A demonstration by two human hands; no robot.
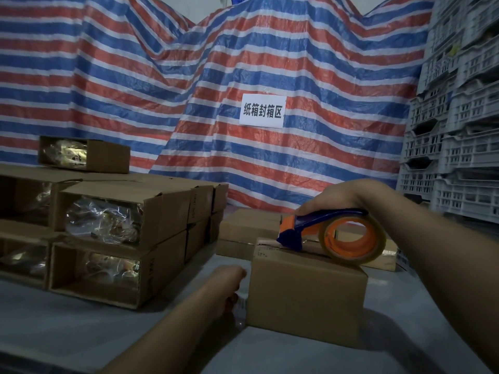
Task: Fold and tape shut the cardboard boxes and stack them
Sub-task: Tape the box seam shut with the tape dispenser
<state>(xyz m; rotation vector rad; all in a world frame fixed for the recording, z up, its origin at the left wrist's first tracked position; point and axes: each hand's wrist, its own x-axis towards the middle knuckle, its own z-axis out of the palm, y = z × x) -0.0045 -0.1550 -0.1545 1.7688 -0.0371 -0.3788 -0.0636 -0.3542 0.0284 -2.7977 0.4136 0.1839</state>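
Your right hand point(334, 197) grips the tape dispenser point(332, 236) on top of the closed cardboard box point(305, 298) on the bench point(81, 333). Your left hand point(229, 287) presses the box's left side. Open-ended boxes point(113, 238) are stacked left.

A red, white and blue striped tarp point(189, 76) hangs as the back wall, dimly lit. A white paper sign point(262, 110) is fixed to it. Right of the sign, grey plastic crates point(459, 117) stand stacked high. Below lies a pale grey counter point(67, 327).
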